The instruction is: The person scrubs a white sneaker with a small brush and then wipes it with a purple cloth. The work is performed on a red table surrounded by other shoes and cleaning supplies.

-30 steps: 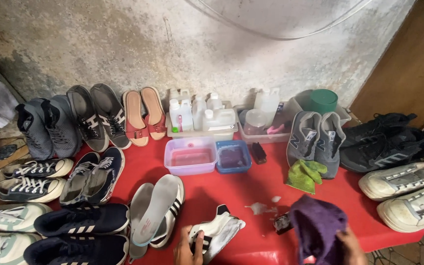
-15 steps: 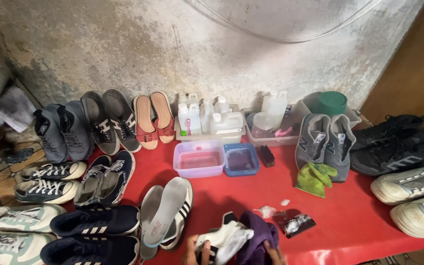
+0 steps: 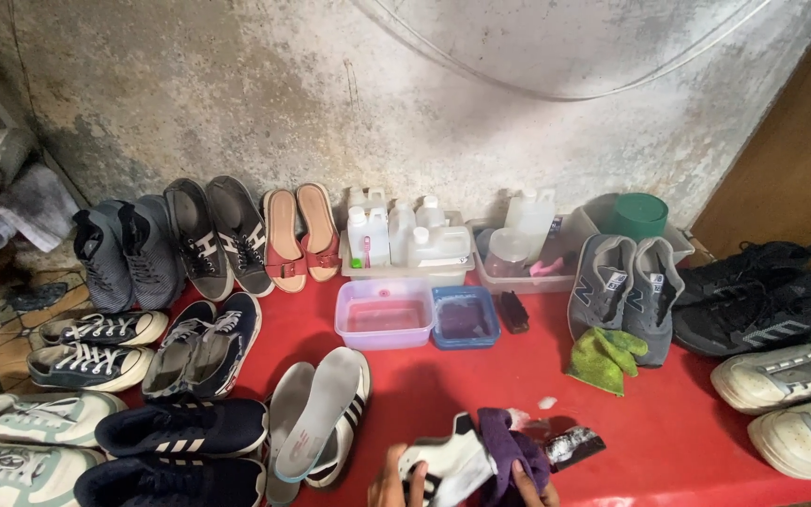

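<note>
At the bottom edge my left hand (image 3: 396,481) grips a white shoe with black stripes (image 3: 448,462) by its side. My right hand (image 3: 535,484) presses a purple cloth (image 3: 511,453) against the toe of that shoe. Only the fingers of both hands show. The shoe rests low over the red table cover (image 3: 481,376). A small black object (image 3: 574,445) lies just right of the cloth.
Many shoes line the red cover: dark sneakers (image 3: 180,427) at left, grey ones (image 3: 626,282) and white ones (image 3: 786,376) at right. A pink tub (image 3: 385,314), a blue tub (image 3: 462,317), white bottles (image 3: 405,230) and a green cloth (image 3: 603,357) sit mid-table.
My right hand brought the purple cloth from the right onto the white shoe. The view shifted slightly, with hands lower in the frame.
</note>
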